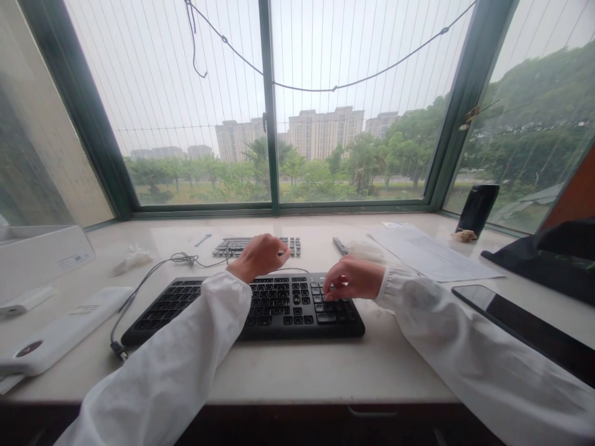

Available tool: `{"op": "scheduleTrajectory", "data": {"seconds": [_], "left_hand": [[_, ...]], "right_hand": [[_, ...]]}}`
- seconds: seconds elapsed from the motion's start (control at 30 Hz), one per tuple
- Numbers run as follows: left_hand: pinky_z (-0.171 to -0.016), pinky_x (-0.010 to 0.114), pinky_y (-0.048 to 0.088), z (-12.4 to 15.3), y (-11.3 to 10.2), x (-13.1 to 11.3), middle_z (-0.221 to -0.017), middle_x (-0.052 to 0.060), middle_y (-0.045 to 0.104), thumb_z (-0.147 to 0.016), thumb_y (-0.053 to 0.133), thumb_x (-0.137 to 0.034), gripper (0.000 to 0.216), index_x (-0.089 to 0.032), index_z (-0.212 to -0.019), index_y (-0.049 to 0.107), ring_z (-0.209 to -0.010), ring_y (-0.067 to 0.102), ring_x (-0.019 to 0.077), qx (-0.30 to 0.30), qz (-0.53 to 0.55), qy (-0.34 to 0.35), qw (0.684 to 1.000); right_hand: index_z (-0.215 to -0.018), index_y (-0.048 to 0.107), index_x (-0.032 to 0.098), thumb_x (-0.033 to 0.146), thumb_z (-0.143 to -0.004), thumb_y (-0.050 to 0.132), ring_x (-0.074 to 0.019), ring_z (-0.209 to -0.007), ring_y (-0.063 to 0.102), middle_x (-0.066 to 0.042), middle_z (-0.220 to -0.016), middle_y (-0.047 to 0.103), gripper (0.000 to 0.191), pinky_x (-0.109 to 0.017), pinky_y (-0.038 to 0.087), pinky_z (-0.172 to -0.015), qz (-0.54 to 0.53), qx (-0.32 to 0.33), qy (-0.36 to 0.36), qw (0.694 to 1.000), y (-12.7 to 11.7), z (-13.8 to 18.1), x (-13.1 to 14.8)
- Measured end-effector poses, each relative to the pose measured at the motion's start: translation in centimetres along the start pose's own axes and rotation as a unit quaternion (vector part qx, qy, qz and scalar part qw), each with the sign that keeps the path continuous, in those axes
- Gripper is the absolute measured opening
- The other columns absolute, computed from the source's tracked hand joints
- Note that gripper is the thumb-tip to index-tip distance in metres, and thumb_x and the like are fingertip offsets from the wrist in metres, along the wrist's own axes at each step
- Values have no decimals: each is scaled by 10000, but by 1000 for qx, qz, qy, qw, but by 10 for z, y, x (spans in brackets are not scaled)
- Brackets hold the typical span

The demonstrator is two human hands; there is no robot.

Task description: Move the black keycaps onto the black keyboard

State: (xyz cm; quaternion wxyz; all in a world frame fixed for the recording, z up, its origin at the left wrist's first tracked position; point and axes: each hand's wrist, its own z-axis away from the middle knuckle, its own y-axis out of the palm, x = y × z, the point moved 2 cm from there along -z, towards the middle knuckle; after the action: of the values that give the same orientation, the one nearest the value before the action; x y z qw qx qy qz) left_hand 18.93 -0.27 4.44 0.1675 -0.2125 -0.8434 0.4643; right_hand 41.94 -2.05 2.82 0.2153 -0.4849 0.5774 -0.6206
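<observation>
A black keyboard (274, 303) lies in front of me on the pale tabletop. Many of its key positions look like bare sockets, while a few keys sit at the number pad. Behind it, loose keycaps (232, 246) are laid out in rows. My left hand (260, 255) is over these rows with its fingers curled closed; its fingertips are mostly hidden, and whatever they hold does not show. At the number pad, my right hand (356, 277) is closed with thumb and forefinger together at the keys. Anything between those fingers is too small to make out.
A cable (139, 285) loops left of the keyboard beside a white box (74, 316). To the right lie paper sheets (432, 251), a phone (502, 316) and a black bag (553, 260). A dark tool (340, 246) rests behind my right hand. Windows rise at the back.
</observation>
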Motion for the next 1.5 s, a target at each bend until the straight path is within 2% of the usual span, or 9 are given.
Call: {"op": "scheduleTrajectory", "data": {"seconds": [0.2, 0.3, 0.43, 0.73, 0.83, 1.03, 1.2, 1.37, 1.5], "left_hand": [[-559, 254, 416, 1, -9, 18, -593, 88, 631, -877, 422, -322, 402, -129, -684, 716, -532, 539, 140, 17, -23, -107, 994], [-577, 265, 434, 2, -10, 24, -589, 96, 618, -876, 413, -320, 407, -120, -663, 696, -543, 547, 151, 52, -38, -161, 985], [-666, 277, 474, 2, -4, 23, -724, 129, 668, -865, 427, -324, 369, -121, -744, 710, -694, 616, 185, 81, -47, -180, 979], [-692, 278, 504, 0, 2, 28, -810, 173, 672, -864, 430, -279, 338, -76, -861, 700, -783, 647, 211, 69, -30, -209, 975], [-680, 288, 513, 0, 5, 29, -827, 179, 673, -862, 433, -275, 330, -74, -882, 695, -801, 652, 228, 64, -24, -211, 975], [-635, 254, 509, 0, 7, 26, -775, 148, 666, -864, 438, -264, 309, -89, -828, 690, -740, 651, 197, 63, -11, -194, 979], [-682, 279, 519, -1, 5, 23, -829, 157, 670, -861, 451, -260, 295, -88, -875, 690, -785, 656, 213, 49, -12, -188, 981], [-689, 293, 525, -1, 2, 20, -833, 153, 670, -861, 456, -280, 299, -97, -877, 692, -800, 654, 222, 41, -14, -184, 982], [-695, 279, 514, -1, -1, 17, -818, 146, 669, -868, 451, -278, 305, -95, -860, 696, -776, 646, 202, 41, -9, -182, 982]], "right_hand": [[-788, 742, 177, 471, -765, 642, -83, -511, 437, 9, -554, 562, 312, -203, 364, -530, -13, -20, 4, 1000, -1, 1, -8], [-799, 731, 180, 487, -782, 622, -82, -517, 438, 14, -570, 564, 326, -212, 381, -566, -4, -103, 30, 994, -9, 2, -15], [-796, 725, 188, 493, -784, 609, -93, -508, 435, 26, -527, 522, 326, -232, 372, -578, 47, -217, 114, 968, -13, 4, -36], [-817, 731, 229, 539, -791, 552, -121, -538, 478, 9, -569, 563, 359, -251, 356, -577, 132, -258, 214, 933, -6, 3, -66], [-831, 738, 234, 541, -791, 540, -125, -550, 491, 0, -592, 581, 368, -258, 356, -579, 140, -237, 225, 935, -11, -12, -67], [-922, 751, 222, 541, -759, 581, -128, -594, 516, -25, -674, 633, 398, -266, 381, -614, 97, -129, 224, 961, -12, -70, -68], [-928, 761, 228, 518, -731, 622, -121, -602, 502, -16, -677, 618, 377, -259, 365, -601, 116, -98, 244, 958, -3, -106, -71], [-871, 776, 237, 479, -709, 648, -119, -588, 492, -10, -642, 612, 318, -260, 354, -593, 117, -74, 241, 961, 3, -118, -76], [-851, 781, 208, 532, -702, 635, -121, -580, 491, -25, -637, 628, 385, -259, 348, -571, 114, -73, 237, 962, -6, -109, -73]]}}
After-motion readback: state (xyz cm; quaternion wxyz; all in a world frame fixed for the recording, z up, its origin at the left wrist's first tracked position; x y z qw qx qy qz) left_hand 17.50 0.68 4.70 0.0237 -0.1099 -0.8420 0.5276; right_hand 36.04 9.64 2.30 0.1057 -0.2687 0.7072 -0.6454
